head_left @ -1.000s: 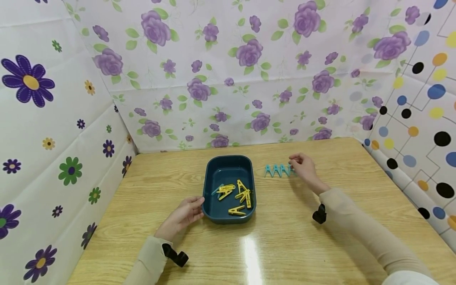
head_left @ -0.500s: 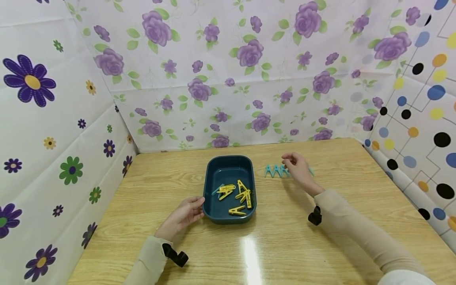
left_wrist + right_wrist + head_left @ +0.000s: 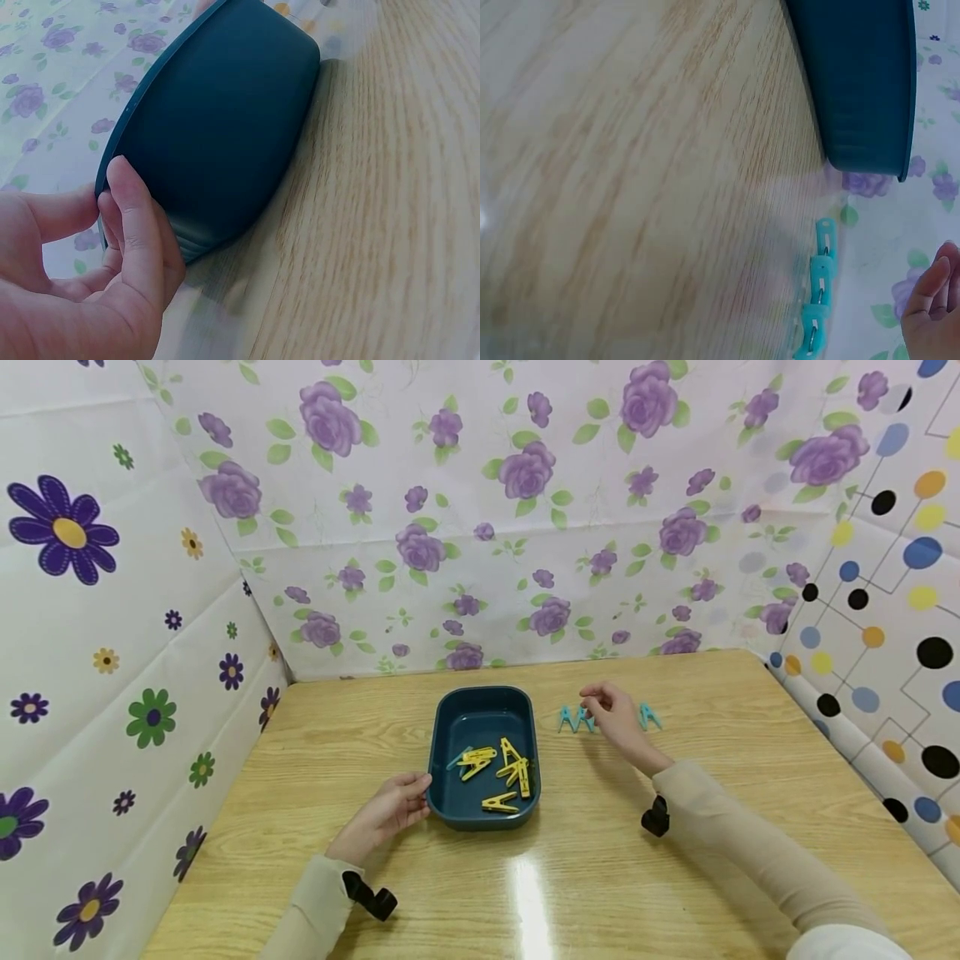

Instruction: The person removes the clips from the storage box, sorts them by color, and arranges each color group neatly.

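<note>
My left hand [image 3: 386, 817] grips the left rim of a dark blue plastic bin [image 3: 483, 700], thumb and fingers pinching its edge in the left wrist view. Inside lie several yellow clothespins [image 3: 498, 803] and a blue one [image 3: 458, 759]. To the right of the bin, turquoise clothespins [image 3: 567, 719] stand in a row, and another [image 3: 649, 717] shows beyond the hand. Over this row hovers my right hand [image 3: 618, 722], its fingers loosely bent with nothing seen between them. It hides part of the row. In the right wrist view, clothespins [image 3: 821, 279] appear beside the fingers, apart from them.
The wooden table [image 3: 360, 727] carries the bin and the clothespin row. Behind it hangs a cloth with purple flowers [image 3: 420, 548]; patterned cloths also flank the left and right sides. A black wrist strap [image 3: 367, 896] sits on each sleeve.
My right hand has moved left along the turquoise row, uncovering a clothespin at the right end and covering ones nearer the middle. My left hand and the bin stay in place.
</note>
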{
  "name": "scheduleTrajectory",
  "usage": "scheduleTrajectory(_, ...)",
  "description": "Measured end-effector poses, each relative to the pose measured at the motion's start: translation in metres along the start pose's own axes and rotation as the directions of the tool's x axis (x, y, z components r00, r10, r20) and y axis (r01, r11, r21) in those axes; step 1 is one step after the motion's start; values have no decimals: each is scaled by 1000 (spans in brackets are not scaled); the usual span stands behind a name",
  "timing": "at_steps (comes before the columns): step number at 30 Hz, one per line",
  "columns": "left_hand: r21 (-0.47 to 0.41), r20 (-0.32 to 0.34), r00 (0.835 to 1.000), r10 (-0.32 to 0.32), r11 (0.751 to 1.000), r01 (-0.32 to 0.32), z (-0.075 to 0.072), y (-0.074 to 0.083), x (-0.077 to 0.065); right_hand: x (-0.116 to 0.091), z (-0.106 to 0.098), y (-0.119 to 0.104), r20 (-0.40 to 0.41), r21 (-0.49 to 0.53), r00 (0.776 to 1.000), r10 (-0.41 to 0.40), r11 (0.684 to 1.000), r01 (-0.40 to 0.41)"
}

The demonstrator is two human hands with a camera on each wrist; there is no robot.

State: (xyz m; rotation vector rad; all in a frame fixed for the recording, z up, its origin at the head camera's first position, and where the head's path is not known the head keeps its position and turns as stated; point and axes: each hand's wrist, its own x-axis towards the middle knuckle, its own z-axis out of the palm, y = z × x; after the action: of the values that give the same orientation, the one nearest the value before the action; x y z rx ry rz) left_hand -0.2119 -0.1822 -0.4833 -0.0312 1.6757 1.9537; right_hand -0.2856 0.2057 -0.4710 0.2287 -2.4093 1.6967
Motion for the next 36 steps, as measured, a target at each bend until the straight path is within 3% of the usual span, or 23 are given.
scheduleTrajectory(9,-17,4,1000,2,1000,-2,0,0,-1,-1,12,-8,118,-16,993,-12,1000,14)
scheduleTrajectory(21,-22,7,1000,-1,1000,1,0,0,-1,-3,33,-26,257,23,964,-69,998,66)
scheduleTrajectory(36,0,-19,1000,-13,1000,13,0,0,-2,-7,52,-60,365,-187,931,-1,980,74)
